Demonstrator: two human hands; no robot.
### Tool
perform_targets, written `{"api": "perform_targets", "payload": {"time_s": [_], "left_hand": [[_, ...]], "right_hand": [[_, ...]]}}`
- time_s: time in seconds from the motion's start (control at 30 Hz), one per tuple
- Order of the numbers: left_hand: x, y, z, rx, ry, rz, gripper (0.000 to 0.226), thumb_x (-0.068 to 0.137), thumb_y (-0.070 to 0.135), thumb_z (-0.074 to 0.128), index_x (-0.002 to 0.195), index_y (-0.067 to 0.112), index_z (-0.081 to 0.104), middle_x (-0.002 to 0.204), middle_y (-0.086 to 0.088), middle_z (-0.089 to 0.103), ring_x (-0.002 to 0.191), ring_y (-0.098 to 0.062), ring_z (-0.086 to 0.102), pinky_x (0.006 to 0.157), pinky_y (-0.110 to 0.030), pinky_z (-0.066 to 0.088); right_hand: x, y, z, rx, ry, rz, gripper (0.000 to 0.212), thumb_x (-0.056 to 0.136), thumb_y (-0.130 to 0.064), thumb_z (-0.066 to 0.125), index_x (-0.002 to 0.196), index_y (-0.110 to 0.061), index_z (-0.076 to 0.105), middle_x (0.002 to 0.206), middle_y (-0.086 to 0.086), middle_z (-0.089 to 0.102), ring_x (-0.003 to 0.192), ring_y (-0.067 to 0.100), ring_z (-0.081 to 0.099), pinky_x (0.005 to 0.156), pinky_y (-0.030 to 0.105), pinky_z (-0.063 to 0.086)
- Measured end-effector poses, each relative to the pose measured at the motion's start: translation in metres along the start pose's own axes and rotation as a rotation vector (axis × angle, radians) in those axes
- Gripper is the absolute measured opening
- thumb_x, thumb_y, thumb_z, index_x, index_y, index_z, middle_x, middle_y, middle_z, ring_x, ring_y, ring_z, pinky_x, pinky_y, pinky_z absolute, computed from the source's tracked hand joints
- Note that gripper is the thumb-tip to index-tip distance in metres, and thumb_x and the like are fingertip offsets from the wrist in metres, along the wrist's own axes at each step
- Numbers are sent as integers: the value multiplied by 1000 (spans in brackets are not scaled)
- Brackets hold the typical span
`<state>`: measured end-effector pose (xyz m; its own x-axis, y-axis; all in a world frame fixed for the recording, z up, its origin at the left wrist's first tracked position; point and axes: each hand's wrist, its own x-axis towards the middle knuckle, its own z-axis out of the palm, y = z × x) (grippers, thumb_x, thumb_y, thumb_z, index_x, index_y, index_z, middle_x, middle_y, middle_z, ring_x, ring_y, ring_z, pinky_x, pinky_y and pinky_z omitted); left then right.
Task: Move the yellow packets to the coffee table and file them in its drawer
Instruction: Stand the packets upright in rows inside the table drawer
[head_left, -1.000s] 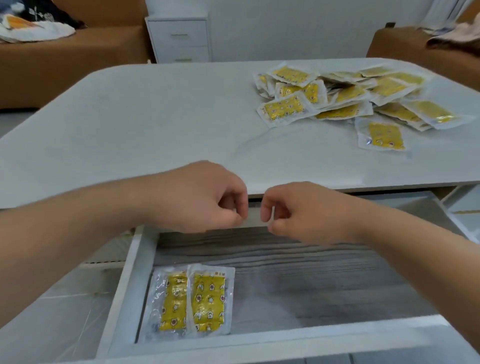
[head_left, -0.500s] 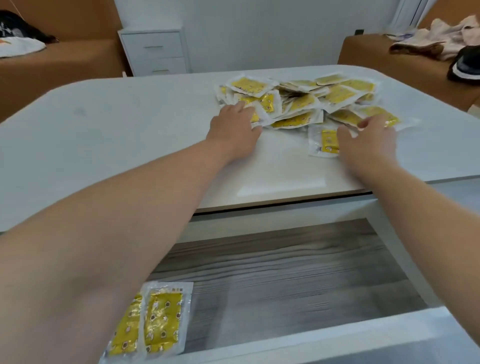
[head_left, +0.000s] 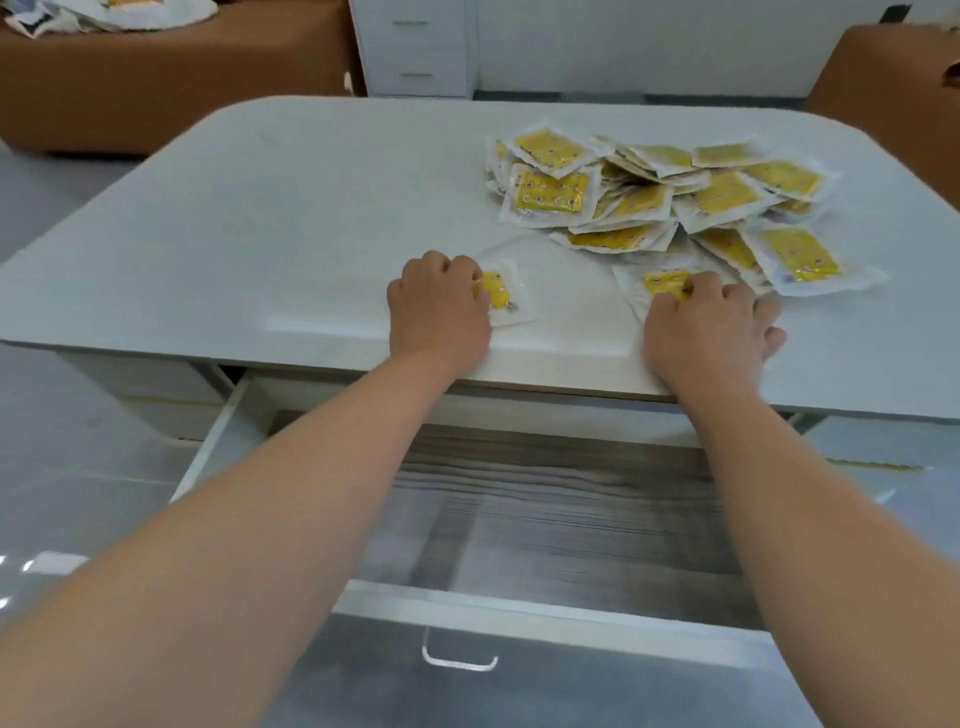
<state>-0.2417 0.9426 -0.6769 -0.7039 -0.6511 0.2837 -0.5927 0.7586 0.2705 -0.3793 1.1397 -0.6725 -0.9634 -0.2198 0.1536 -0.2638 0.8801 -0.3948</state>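
**Pale desk, heap of yellow packets, drawer pulled open below**

Brown sofas (head_left: 156, 78) and a white cabinet (head_left: 415, 47) stand behind a pale grey desk (head_left: 260, 208) with rounded corners. On the desk's far right lies a loose, overlapping heap of yellow packets (head_left: 717, 192), each one a yellow sheet sealed in a clear pouch.

Both my bare arms reach forward over the desk's near edge. My left hand (head_left: 439, 312) lies knuckles up, its fingers (head_left: 457, 267) curled down onto a single yellow packet (head_left: 504, 296) that lies flat on the desk, apart from the heap and closer to me. My right hand (head_left: 701, 327) is curled the same way, fingers bent onto the nearest packet of the heap (head_left: 662, 283), which touches the packets behind it.

Below the desk's edge the drawer (head_left: 519, 605) stands pulled out toward me. Its grey wood-grain floor shows between my forearms, and a small white handle (head_left: 460, 662) sits on its front.
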Motion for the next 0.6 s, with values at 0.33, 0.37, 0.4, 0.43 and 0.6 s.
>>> {"api": "perform_targets", "payload": {"time_s": [0.33,0.37,0.4,0.43,0.6], "left_hand": [[-40,-1,-41,77,-242,-192,53,97,52,54,132,12,50,130,-12,53,122,-34,47,96,-44,39],[-46,-3,-47,19,-234,-216,45,97,47,55,126,13,51,123,-9,57,116,-33,52,93,-43,41],[-53,-7,-51,-74,-220,-252,35,98,42,55,120,15,53,116,-6,60,109,-31,56,91,-42,43],[-63,-12,-56,-194,-201,-294,26,98,37,54,113,16,54,108,-5,63,99,-28,58,88,-42,47],[-118,-40,-76,-591,-159,-302,13,95,31,63,92,19,61,83,5,68,70,-12,58,60,-29,44]], "right_hand": [[-6,5,-10,157,-32,7,44,88,-25,59,131,-22,50,141,12,47,129,37,44,108,48,31],[-5,4,-11,220,-27,15,45,86,-21,60,130,-24,49,141,10,45,126,35,48,108,47,32],[-5,4,-11,286,-18,22,46,84,-17,60,129,-24,49,141,8,44,120,34,52,106,45,36],[-6,4,-12,348,-4,24,46,83,-13,60,127,-24,50,141,6,42,114,33,55,101,43,40],[-54,-6,-23,536,240,-27,32,85,-7,61,115,-12,53,127,6,49,96,17,50,77,23,37]]}}
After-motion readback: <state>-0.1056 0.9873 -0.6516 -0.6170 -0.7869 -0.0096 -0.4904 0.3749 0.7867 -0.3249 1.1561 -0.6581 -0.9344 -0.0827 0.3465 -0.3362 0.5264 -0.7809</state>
